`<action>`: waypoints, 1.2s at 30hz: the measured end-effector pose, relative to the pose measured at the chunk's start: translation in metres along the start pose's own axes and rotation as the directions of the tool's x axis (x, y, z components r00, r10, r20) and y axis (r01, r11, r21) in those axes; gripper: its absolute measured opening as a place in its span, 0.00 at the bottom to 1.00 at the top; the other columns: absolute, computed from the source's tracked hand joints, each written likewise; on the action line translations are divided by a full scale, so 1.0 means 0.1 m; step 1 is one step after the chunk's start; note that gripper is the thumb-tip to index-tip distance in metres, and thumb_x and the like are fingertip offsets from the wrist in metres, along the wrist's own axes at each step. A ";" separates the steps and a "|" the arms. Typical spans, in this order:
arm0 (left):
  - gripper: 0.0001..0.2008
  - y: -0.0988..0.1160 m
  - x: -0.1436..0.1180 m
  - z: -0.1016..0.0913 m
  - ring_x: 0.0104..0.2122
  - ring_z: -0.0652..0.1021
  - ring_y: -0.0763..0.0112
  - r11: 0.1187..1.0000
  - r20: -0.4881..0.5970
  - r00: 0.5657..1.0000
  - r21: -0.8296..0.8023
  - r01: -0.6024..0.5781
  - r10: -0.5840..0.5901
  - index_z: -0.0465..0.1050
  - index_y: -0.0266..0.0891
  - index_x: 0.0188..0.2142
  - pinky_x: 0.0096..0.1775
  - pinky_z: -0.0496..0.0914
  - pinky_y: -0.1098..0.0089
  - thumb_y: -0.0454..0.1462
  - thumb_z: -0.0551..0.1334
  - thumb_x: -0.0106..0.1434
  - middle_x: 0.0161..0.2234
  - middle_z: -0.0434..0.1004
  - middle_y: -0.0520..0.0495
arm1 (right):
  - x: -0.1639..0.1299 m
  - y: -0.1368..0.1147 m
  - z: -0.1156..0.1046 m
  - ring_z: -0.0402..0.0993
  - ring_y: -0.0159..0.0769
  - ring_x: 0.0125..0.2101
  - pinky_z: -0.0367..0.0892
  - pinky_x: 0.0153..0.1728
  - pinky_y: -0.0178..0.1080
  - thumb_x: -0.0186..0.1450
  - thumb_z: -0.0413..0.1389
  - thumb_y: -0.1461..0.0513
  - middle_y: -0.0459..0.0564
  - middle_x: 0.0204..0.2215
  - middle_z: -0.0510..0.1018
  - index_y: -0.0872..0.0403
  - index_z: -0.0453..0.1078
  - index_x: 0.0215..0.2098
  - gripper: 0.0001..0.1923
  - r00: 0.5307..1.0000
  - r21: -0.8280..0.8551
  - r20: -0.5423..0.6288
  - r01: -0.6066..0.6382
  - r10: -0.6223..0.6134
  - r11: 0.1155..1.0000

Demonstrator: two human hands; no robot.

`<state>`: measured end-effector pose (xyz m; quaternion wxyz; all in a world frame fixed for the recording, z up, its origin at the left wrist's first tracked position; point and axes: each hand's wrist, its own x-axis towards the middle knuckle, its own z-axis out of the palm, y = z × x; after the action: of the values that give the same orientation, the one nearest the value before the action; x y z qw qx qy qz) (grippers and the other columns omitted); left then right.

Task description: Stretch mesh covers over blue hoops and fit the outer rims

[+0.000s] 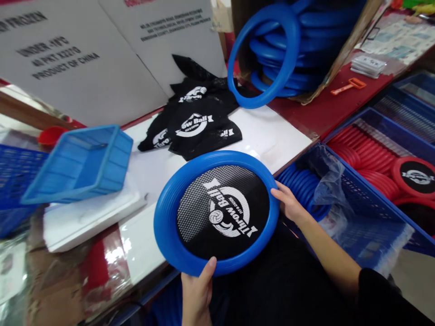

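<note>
A blue flying disc (165, 211) with a black mesh centre and white "Throw Ball" print is held up, tilted, between my two hands over the table's front edge. My left hand (199, 290) grips its near rim, thumb on top and fingers hidden beneath. On the right side of the rim, my right hand (287, 199) closes with its thumb over the edge. Behind the disc, a heap of black printed fabric pieces (197, 120) lies on the white tabletop (142, 240). One bare blue ring (238, 59) leans at the back against a cardboard box.
More blue rings (316, 40) are stacked in the box. At left, a light-blue basket (112, 167) rests on a white slab. A blue crate (380, 213) at right contains red discs (374, 149). An orange scraper-like tool (348, 86) lies on the red surface.
</note>
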<state>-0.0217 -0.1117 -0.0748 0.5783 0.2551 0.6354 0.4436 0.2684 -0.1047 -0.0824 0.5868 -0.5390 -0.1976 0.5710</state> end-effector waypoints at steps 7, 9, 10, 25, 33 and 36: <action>0.45 0.06 0.14 -0.05 0.47 0.85 0.39 0.995 0.140 0.985 0.021 0.094 -0.096 0.78 0.33 0.54 0.53 0.79 0.46 0.46 0.83 0.35 0.41 0.87 0.36 | 0.03 -0.25 -0.12 0.85 0.51 0.41 0.78 0.44 0.48 0.53 0.73 0.43 0.51 0.39 0.88 0.48 0.80 0.47 0.29 0.999 0.033 -0.040 0.028 -0.026 0.999; 0.44 -0.03 0.18 -0.07 0.47 0.85 0.40 0.992 0.141 0.982 0.006 0.123 -0.122 0.78 0.33 0.53 0.52 0.80 0.48 0.47 0.83 0.37 0.41 0.86 0.36 | 0.03 -0.30 -0.11 0.85 0.51 0.41 0.79 0.45 0.49 0.54 0.73 0.42 0.51 0.39 0.88 0.48 0.81 0.47 0.29 0.999 -0.003 -0.039 0.037 -0.037 0.999; 0.44 -0.08 0.19 -0.07 0.47 0.85 0.41 0.992 0.124 0.984 -0.004 0.130 -0.128 0.77 0.33 0.53 0.52 0.80 0.48 0.48 0.83 0.38 0.41 0.86 0.36 | 0.03 -0.30 -0.11 0.85 0.51 0.40 0.79 0.44 0.49 0.54 0.73 0.42 0.50 0.39 0.88 0.48 0.81 0.46 0.29 0.998 -0.021 -0.047 0.044 -0.045 0.999; 0.23 -0.15 0.04 -0.02 0.25 0.73 0.67 0.957 -0.199 0.937 0.090 -0.274 0.287 0.73 0.40 0.28 0.33 0.75 0.66 0.49 0.79 0.42 0.21 0.69 0.55 | -0.03 -0.31 -0.36 0.81 0.52 0.50 0.74 0.55 0.54 0.64 0.68 0.45 0.53 0.49 0.85 0.46 0.79 0.51 0.23 0.895 -0.387 -0.037 0.397 -0.444 0.832; 0.17 0.30 -0.22 0.29 0.29 0.84 0.57 0.769 0.543 0.764 0.300 -0.564 0.349 0.87 0.45 0.34 0.39 0.78 0.64 0.41 0.81 0.42 0.31 0.86 0.44 | -0.39 -1.40 0.07 0.79 0.53 0.54 0.70 0.60 0.55 0.61 0.71 0.47 0.50 0.52 0.84 0.41 0.82 0.53 0.23 0.660 -0.583 0.646 0.751 -0.382 0.312; 0.16 0.30 -0.25 0.41 0.31 0.86 0.55 0.764 0.616 0.707 0.253 -0.594 0.346 0.88 0.45 0.36 0.41 0.79 0.65 0.40 0.81 0.45 0.33 0.87 0.42 | -0.46 -1.65 0.25 0.82 0.49 0.47 0.74 0.55 0.51 0.61 0.72 0.50 0.47 0.46 0.86 0.41 0.83 0.50 0.20 0.587 -0.551 0.809 0.752 0.013 0.363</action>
<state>0.0175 -0.1074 -0.0337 0.5226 0.6476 0.4404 0.3370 0.3107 -0.0966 0.0852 0.2272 -0.4264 -0.7911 0.3752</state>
